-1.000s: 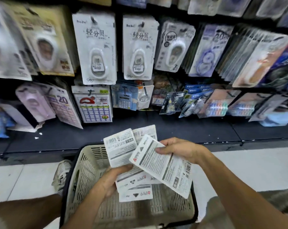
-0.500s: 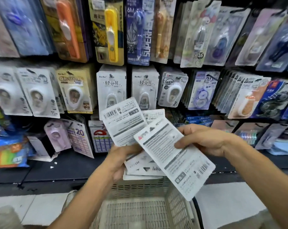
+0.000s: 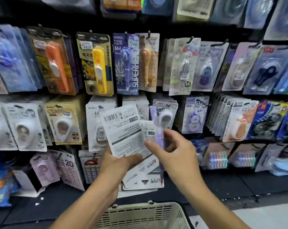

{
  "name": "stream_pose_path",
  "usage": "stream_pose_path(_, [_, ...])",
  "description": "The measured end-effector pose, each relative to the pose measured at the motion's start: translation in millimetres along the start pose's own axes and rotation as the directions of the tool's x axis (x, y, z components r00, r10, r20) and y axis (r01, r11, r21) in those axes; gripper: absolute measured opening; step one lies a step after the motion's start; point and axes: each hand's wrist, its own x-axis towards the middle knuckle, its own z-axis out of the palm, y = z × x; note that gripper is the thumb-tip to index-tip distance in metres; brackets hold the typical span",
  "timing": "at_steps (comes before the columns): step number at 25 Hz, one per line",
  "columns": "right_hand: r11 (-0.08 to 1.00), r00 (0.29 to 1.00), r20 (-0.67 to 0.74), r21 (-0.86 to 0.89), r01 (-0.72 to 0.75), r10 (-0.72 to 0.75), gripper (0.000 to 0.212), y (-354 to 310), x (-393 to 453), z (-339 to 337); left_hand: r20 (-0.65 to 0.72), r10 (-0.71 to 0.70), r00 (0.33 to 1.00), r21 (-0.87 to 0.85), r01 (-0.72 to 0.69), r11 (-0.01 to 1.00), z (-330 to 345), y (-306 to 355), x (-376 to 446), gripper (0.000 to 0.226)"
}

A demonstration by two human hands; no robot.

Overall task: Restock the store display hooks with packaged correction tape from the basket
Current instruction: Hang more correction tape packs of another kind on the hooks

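Note:
My left hand (image 3: 118, 164) grips a fanned stack of white correction tape packs (image 3: 123, 129), their printed backs and a barcode facing me. My right hand (image 3: 174, 152) pinches a single pack (image 3: 157, 129) turned edge-on, its purple front partly showing, just right of the stack. Both hands are raised in front of the middle row of hooks. The beige plastic basket (image 3: 140, 215) sits low in the frame beneath my arms; its inside is mostly out of view.
A black display wall holds three rows of hooks crowded with carded stationery: orange (image 3: 57, 63) and yellow (image 3: 99, 65) items up top, white tape packs (image 3: 24, 128) at mid-left, blue packs (image 3: 265, 123) at right. A dark shelf ledge (image 3: 222, 184) runs below; pale floor (image 3: 264, 217) at lower right.
My view has tilted up from the basket to the hook wall. Both hands rose with the packs, and my right hand has turned its single pack from flat to edge-on.

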Motion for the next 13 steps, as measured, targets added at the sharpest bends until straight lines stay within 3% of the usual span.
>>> stream_pose_path(2, [0.996, 0.988, 0.146, -0.081, -0.037, 0.049, 0.063, 6.5, -0.3, 7.7, 0.045, -0.007, 0.999, -0.029, 0.008, 1.0, 10.2, -3.3, -1.5, 0.056])
stream_pose_path(5, [0.977, 0.979, 0.202, -0.209, 0.041, 0.002, 0.052, 14.9, 10.6, -7.6, 0.061, -0.052, 0.997, -0.055, 0.056, 0.997, 18.7, -4.4, 4.1, 0.055])
stream_pose_path(9, [0.957, 0.949, 0.301, -0.289, -0.001, 0.092, 0.076, 22.8, 19.3, -28.4, 0.076, -0.103, 0.992, -0.075, 0.109, 0.991, 31.3, -2.0, 4.8, 0.051])
stream_pose_path(11, [0.963, 0.984, 0.151, -0.266, -0.051, 0.094, 0.071, 28.6, 26.9, -40.9, 0.072, -0.127, 0.989, -0.106, 0.134, 0.985, 34.1, -2.9, 6.3, 0.049])
stream_pose_path(13, [0.961, 0.986, -0.146, -0.251, -0.116, 0.081, 0.064, 35.7, 44.0, -65.7, 0.083, -0.139, 0.987, -0.149, 0.15, 0.977, 33.4, -1.1, 7.6, 0.047])
